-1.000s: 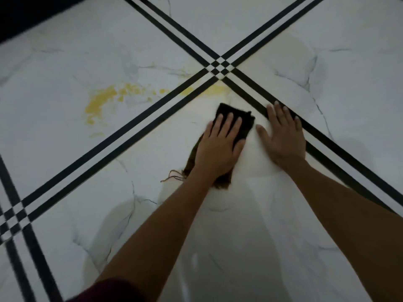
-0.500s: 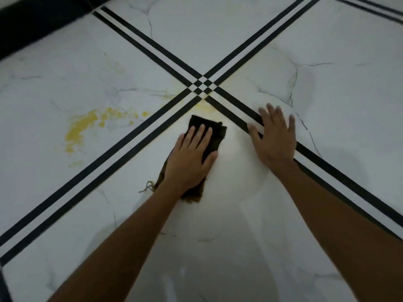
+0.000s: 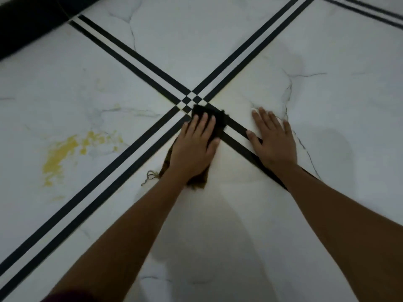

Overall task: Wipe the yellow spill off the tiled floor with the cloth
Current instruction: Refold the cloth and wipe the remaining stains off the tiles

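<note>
A dark cloth [image 3: 214,119] lies flat on the white marble-look floor, its far edge touching the checkered crossing [image 3: 192,99] of the black tile stripes. My left hand [image 3: 195,147] presses flat on top of the cloth, fingers together and pointing away from me. A frayed thread trails from the cloth's near left corner. My right hand [image 3: 272,140] rests palm down on the bare floor just right of the cloth, across a black stripe. The yellow spill [image 3: 63,153] is smeared over the left tile, well left of both hands and beyond the double stripe.
Double black stripes [image 3: 113,171] run diagonally and cross in the middle of the view. A dark band, perhaps a wall base or furniture [image 3: 28,20], fills the top left corner. White tiles with grey veins spread on all sides.
My left hand has slid the cloth forward up to the stripe crossing, over the faint yellow patch that lay there. My right hand stayed planted beside it. The view shifted.
</note>
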